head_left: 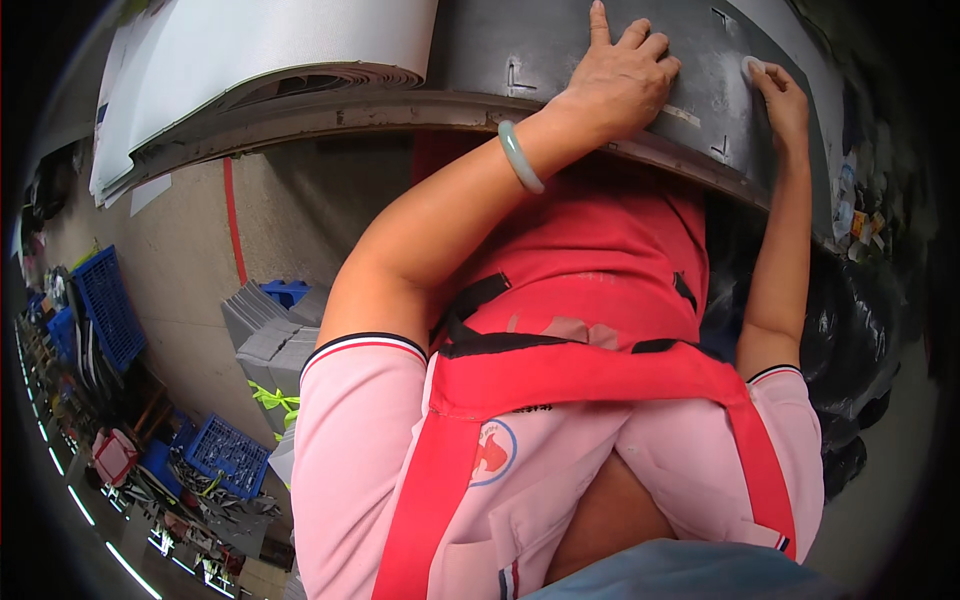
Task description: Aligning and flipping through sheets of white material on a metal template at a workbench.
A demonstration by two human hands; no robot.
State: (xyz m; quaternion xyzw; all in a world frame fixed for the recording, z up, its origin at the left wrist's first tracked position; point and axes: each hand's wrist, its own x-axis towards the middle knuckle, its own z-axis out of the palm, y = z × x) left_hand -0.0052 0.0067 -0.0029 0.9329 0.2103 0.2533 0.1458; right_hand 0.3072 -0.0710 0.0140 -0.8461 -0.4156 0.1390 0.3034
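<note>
Head view, hands (620, 75) on grey sheet (560, 45) — chalk (752, 66)

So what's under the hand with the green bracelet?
The left hand lies flat on a dark grey sheet with white corner marks. More stacked sheets' edges show beneath. The patch directly under the palm is covered.

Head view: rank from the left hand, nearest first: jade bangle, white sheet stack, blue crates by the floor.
From the left hand, which rests flat on the dark grey sheet:
1. Jade bangle, on that same wrist, just below the hand.
2. White sheet stack, on the bench to the left.
3. Blue crates, far left, down at the floor.
</note>
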